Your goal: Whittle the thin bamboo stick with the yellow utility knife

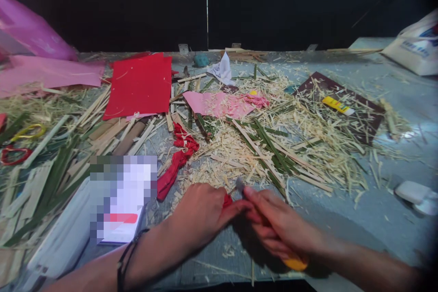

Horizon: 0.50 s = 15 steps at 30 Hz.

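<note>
My left hand (201,205): fingers closed on red scrap (227,200), presumably steadying it beside the knife (240,185). My right hand (278,223): wrapped round orange handle (296,263), likely for control. Beyond: shavings (219,159).

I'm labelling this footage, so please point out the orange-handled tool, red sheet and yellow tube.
Orange-handled tool (296,263): head view, on the handle's end.
Red sheet (138,86): head view, on its flat face.
Yellow tube (335,104): head view, on its body.

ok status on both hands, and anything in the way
Left hand closed on red material. Right hand gripping orange-handled tool. Pale shavings strewn just beyond both hands.
</note>
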Tool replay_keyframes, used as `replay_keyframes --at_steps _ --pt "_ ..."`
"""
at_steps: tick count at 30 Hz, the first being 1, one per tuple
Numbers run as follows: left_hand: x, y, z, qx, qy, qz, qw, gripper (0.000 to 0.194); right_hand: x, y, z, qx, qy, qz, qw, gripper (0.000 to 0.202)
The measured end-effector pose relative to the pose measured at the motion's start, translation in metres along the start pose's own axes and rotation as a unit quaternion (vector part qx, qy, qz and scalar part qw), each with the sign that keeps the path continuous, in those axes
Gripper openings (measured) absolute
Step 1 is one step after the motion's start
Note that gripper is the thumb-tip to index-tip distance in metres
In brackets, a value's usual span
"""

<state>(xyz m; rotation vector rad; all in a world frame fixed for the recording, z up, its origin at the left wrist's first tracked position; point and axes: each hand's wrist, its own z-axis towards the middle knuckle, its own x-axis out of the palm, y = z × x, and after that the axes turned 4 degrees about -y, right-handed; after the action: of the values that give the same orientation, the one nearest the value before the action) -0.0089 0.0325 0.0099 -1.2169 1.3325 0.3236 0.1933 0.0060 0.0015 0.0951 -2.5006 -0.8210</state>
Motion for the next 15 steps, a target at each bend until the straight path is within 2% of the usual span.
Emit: replay_keyframes --at_steps 3,5,7,9,11,13,15 --pt "-0.002 0.001 0.0 -0.031 -0.026 -0.078 0.996 0.071 -0.016 0.015 0.002 -0.112 -0.072 0.088 0.987 0.056" --pt "-0.004 0.002 0.001 -0.06 -0.013 -0.185 0.981 0.069 -0.025 0.024 0.001 -0.16 -0.059 0.131 0.977 0.053" --pt "-0.004 0.003 0.002 -0.095 0.037 -0.33 0.939 0.068 -0.028 0.026 0.0 -0.175 -0.033 0.144 0.973 0.053" --pt "0.0 0.006 0.004 -0.121 0.101 -0.472 0.867 0.066 -0.024 0.021 0.0 -0.17 -0.005 0.128 0.977 0.054" --pt "0.005 0.009 0.006 -0.124 0.145 -0.563 0.804 0.063 -0.019 0.012 0.0 -0.159 0.021 0.091 0.983 0.054" --pt "0.009 0.011 0.007 -0.114 0.154 -0.593 0.782 0.061 -0.014 0.004 0.002 -0.151 0.034 0.05 0.987 0.051" --pt "0.011 0.011 0.007 -0.108 0.154 -0.591 0.784 0.06 -0.012 0.0 0.003 -0.153 0.028 0.02 0.988 0.047"
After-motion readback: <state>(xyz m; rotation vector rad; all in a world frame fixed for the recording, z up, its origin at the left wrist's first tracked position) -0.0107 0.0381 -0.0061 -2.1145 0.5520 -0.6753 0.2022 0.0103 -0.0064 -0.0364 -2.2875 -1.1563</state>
